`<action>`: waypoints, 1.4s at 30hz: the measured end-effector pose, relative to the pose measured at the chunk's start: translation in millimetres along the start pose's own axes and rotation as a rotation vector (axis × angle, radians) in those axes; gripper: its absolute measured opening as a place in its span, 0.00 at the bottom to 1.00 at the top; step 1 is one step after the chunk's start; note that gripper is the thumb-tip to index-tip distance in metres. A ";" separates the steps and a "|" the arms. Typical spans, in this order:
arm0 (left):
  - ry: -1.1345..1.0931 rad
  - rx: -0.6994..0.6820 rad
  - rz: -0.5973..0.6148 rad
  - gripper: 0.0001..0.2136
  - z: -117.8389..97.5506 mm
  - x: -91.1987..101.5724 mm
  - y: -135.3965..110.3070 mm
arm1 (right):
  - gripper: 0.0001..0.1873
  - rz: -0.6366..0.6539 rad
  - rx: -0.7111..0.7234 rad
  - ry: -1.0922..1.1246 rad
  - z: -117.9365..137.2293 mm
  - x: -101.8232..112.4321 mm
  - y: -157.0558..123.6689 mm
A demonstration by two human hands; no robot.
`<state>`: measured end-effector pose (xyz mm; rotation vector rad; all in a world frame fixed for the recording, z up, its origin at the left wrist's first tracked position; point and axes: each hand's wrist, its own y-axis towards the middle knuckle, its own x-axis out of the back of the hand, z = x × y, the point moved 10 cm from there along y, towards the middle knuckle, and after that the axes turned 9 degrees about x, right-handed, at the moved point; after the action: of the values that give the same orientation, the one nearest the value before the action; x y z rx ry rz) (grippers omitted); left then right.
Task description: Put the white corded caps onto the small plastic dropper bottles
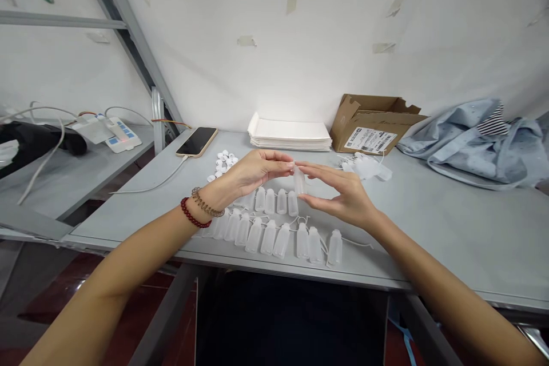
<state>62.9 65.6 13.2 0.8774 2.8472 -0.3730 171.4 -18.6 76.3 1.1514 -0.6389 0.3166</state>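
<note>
My left hand [259, 170] is closed in a pinch at the neck of a small translucent plastic bottle [299, 182]. Whether a cap sits between those fingertips is too small to tell. From the other side, my right hand [338, 187] holds the same bottle, fingers at its top and thumb near its base. Below the hands, several similar bottles [269, 237] lie in two rows, thin white cords among them. Small white caps [223, 163] are scattered behind my left wrist.
A charging phone [197, 142] lies at the back left. Behind my hands are a stack of white envelope-like sheets [289, 134], an open cardboard box [373, 126] and a pile of clear plastic pieces [366, 166]. Pale blue cloth [476, 143] lies at right.
</note>
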 end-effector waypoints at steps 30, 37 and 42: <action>0.094 0.037 -0.021 0.09 -0.4 13.3 1.6 | 0.16 -0.011 -0.322 0.200 -24.0 1.3 -8.0; 0.169 0.006 -0.043 0.09 -4.7 10.7 -1.2 | 0.14 0.079 -0.385 0.325 -22.6 -11.8 -7.3; 0.228 -0.025 -0.011 0.07 -4.8 0.8 -3.2 | 0.09 0.030 -0.467 0.314 -30.8 -15.1 -11.7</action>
<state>60.2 64.8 18.4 0.9575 3.0566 -0.2530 175.4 6.4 50.3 0.6283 -0.4222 0.3433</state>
